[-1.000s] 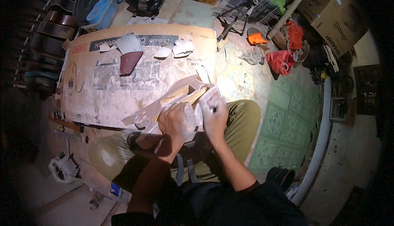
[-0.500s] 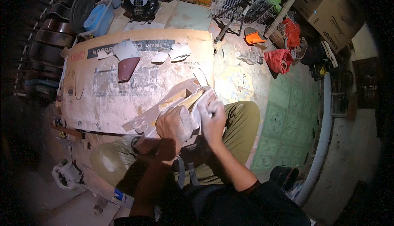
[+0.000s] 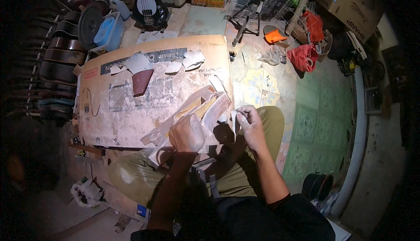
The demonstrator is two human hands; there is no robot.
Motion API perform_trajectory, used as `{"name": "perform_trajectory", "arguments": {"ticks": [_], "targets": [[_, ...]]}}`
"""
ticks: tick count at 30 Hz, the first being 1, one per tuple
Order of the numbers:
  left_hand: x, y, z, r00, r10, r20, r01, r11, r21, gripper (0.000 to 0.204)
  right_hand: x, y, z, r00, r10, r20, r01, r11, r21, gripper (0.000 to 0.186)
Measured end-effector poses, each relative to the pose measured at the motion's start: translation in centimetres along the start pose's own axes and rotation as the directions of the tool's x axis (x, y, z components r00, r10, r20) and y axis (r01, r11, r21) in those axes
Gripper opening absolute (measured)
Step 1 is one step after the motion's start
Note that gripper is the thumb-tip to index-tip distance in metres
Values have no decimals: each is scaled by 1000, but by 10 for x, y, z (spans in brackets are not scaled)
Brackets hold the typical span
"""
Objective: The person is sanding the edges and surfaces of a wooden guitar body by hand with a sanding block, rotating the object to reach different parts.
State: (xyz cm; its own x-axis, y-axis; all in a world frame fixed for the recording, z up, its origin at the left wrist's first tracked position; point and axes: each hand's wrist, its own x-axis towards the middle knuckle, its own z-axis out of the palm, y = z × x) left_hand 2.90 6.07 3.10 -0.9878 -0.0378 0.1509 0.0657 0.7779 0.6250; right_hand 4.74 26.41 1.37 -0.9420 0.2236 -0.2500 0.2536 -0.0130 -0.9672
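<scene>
– In the head view, where is the carved wood (image 3: pixel 217 110)?
– Straight ahead of you, at 12 o'clock, partly over the cardboard (image 3: pixel 175 81). Your left hand (image 3: pixel 187 133) curls tight on it. Your right hand (image 3: pixel 250 123), at its 3 o'clock, pinches a white scrap (image 3: pixel 234 120).
– What could go wrong?
– The carved wood could slide if your left hand lets up. Dusty skin could make the thin white scrap slip.
– What is different from half a second ago?
– Then, your right hand is a fist against the carved wood. Now it is apart, and the white scrap shows.
</scene>
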Motion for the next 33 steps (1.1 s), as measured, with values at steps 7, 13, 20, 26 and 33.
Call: {"name": "perform_trajectory", "arguments": {"ticks": [7,13,20,26,33], "targets": [[2,-4,2,998,44,-34,-44,999,-12,21,-8,9,20,999,24,35,-25,1000,18,17],[12,-8,-1,999,16,-51,-16,1000,-7,20,-5,-17,39,903,-424,69,427,866,-260,19],[12,-6,1,995,3,-100,-6,1000,-26,22,-7,-19,49,763,-581,283,642,630,-437,30],[9,1,-5,992,-61,-108,45,989,-142,22,-8,-31,51,819,-486,306,572,637,-517,29],[6,-3,-7,997,50,-64,-59,988,-144,16,-6,-26,47,778,-556,292,607,546,-577,31]]}}
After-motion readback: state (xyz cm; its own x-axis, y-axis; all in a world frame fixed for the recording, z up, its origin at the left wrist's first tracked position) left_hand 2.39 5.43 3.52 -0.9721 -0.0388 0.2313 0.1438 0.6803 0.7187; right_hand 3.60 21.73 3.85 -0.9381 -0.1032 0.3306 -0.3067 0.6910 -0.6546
